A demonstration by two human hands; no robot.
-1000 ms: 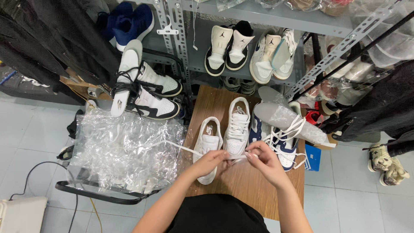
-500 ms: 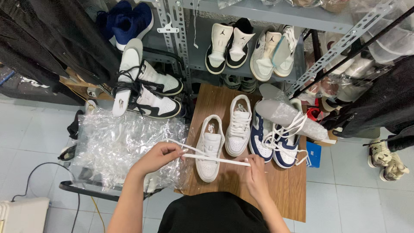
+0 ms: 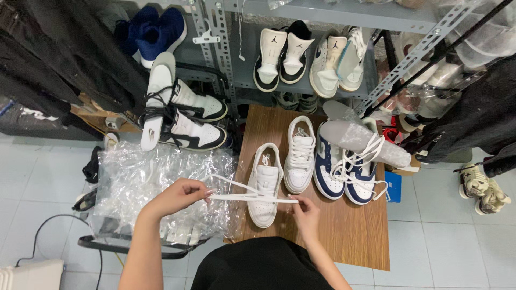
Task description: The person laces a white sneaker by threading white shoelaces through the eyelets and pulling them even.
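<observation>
Both hands pinch a white shoelace (image 3: pixel 244 197) taut: left hand (image 3: pixel 177 197) at nine o'clock, right hand (image 3: pixel 303 208) at three. It crosses an unlaced white sneaker (image 3: pixel 264 185) on the wooden table (image 3: pixel 349 231); its partner (image 3: pixel 301 156) at one o'clock looks laced.

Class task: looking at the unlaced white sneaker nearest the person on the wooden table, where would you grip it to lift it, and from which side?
Grip the white sneaker at its heel collar, coming from above on the near side: the opening faces up, the heel end lies nearest the person.
</observation>
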